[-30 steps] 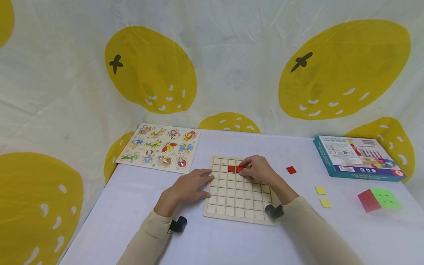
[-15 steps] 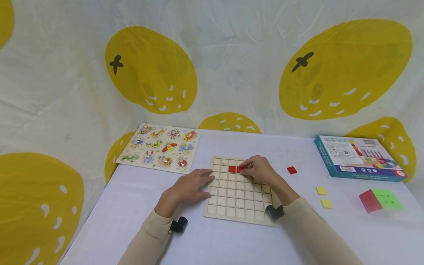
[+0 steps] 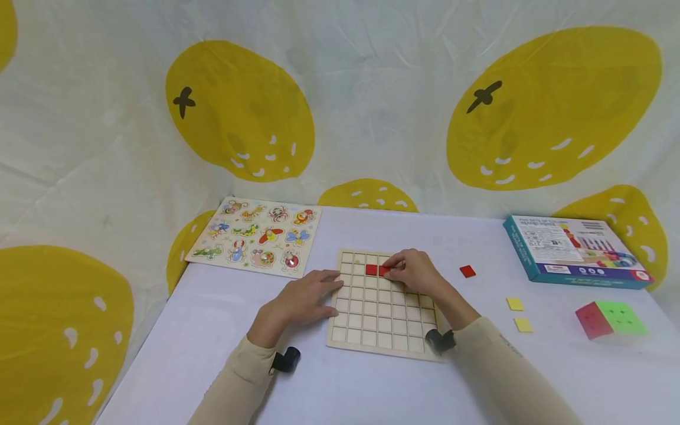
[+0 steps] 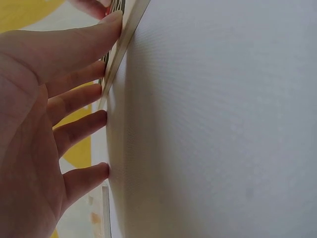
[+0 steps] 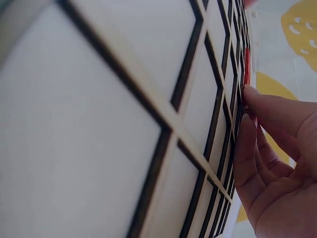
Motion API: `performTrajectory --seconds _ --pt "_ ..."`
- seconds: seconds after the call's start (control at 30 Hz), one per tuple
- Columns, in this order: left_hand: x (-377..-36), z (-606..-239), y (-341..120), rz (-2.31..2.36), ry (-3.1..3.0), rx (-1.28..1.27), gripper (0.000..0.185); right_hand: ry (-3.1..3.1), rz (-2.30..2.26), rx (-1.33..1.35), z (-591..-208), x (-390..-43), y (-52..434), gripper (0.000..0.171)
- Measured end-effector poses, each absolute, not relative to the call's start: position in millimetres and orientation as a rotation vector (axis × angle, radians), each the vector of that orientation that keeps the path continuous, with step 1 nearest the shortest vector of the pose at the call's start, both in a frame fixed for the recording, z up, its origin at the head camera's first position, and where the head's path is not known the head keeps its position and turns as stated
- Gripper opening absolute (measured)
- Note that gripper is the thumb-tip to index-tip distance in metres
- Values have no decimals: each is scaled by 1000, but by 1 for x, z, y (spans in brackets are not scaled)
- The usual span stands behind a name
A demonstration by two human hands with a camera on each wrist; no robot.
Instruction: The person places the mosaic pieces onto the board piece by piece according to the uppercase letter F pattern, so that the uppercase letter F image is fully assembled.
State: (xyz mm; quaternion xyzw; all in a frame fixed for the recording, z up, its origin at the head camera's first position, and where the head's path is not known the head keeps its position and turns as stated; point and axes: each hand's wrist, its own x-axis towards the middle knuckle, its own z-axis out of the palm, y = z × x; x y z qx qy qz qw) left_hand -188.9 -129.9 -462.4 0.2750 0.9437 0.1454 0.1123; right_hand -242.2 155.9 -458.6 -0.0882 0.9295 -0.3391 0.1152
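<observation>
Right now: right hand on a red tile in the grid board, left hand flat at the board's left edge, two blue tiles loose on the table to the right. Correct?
Not quite: the two loose tiles are yellow, not blue, as the head view shows. The rest holds: right hand on the red tile in the board, left hand flat at its left edge.

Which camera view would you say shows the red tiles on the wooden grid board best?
The head view: two red tiles sit side by side in the grid board. The right wrist view shows only a red sliver; the left wrist view shows none.
</observation>
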Motion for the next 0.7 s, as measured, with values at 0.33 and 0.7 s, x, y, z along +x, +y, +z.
performTrajectory --seconds 0.33,0.7 --pt "-189 -464 -129 405 2757 822 64 2693 -997 -316 -448 -231 174 57" --pt "-189 -458 -131 417 2758 808 64 2856 -1029 -337 -423 -223 232 71"
